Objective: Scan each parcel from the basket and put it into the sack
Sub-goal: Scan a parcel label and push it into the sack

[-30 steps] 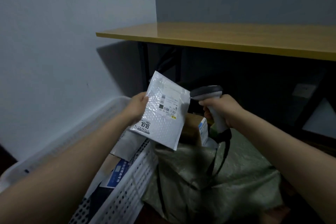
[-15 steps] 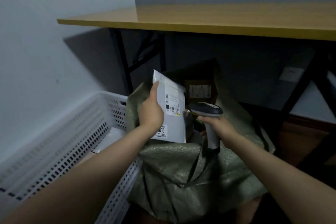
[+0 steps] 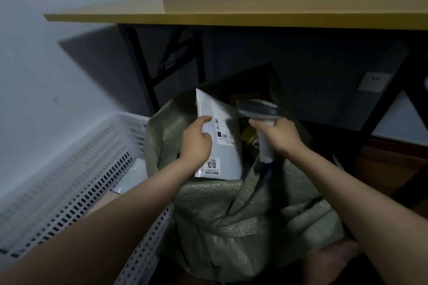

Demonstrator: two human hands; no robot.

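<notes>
The person's left grip (image 3: 196,143) holds a flat white plastic mailer parcel (image 3: 228,157), with the thumb across its face and the fingers behind. The parcel stands nearly upright over the open mouth of a crumpled green woven sack (image 3: 231,215), its lower edge touching the sack's near rim. A small label reading 1018 (image 3: 211,165) sits at the parcel's lower left corner.

The right grip (image 3: 278,136) is wrapped round the pale handle of a handheld barcode scanner with a dark head (image 3: 259,109). The head is just beside the parcel's right edge. The scanner's black cable (image 3: 261,183) hangs down across the sack.

A white perforated plastic basket (image 3: 81,180) stands touching the sack's left side, with a white packet (image 3: 139,169) inside. Behind is a yellow tabletop (image 3: 231,11) on black legs, and a white wall socket (image 3: 374,81).
</notes>
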